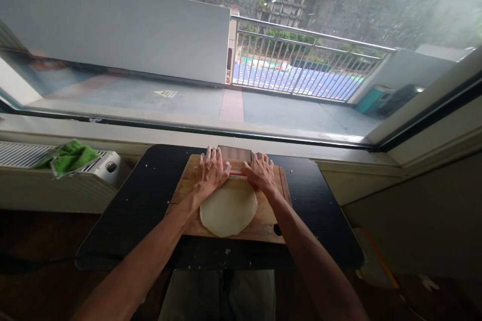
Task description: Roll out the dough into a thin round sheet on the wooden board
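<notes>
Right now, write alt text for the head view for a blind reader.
The left hand and right hand press flat on a thin reddish rod at the far edge of a round dough sheet on a wooden board. The board lies on a black table by a window; a green cloth rests on a radiator.

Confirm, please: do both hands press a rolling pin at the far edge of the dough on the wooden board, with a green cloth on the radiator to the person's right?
No: the head view shows the green cloth on the radiator to the person's left. Otherwise yes: left hand and right hand press the rolling pin at the far edge of the dough on the wooden board.
</notes>
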Tool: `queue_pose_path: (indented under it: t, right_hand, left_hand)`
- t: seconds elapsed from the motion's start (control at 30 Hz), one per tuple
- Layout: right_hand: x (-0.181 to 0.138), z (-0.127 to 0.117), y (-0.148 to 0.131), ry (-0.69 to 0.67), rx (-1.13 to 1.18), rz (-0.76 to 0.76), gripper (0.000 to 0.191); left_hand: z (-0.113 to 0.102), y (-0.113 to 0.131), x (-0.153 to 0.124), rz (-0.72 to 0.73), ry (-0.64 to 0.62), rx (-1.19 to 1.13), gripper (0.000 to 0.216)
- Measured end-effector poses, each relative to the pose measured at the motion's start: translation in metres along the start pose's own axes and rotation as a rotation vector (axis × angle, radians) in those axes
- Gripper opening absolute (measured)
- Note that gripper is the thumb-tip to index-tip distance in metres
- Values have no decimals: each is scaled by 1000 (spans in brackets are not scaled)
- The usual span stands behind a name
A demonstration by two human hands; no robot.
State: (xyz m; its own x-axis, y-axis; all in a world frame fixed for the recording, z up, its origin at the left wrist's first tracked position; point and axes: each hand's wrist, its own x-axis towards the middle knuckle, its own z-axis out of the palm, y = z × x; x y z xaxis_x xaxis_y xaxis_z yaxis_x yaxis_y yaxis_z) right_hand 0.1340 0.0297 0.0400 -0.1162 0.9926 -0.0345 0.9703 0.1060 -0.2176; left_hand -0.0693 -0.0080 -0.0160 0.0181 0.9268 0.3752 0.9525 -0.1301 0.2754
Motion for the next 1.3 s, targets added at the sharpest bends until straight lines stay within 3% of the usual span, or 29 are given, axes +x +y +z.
queue_pose_path:
  t: [0.47, 0.67, 0.87, 1.13, 1.3]
  right_hand:
    - [-38, 8, -1, 100, -54, -51, 72]
    - [-21, -3, -5, 32, -13, -14, 75]
    - [1, -7, -6, -21, 30, 35, 74]
    - [4, -10, -7, -56, 50, 38, 70]
    - [3, -9, -7, -33, 65, 28, 72]
  left_hand:
    - [-34, 16, -44, 34, -26, -42, 74]
    - [-14, 6, -30, 37, -8, -37, 76]
    - [9, -17, -25, 136, -107, -39, 61]
    - [1, -8, -2, 72, -2, -63, 79]
    - [-4, -3, -1, 46, 32, -49, 52]
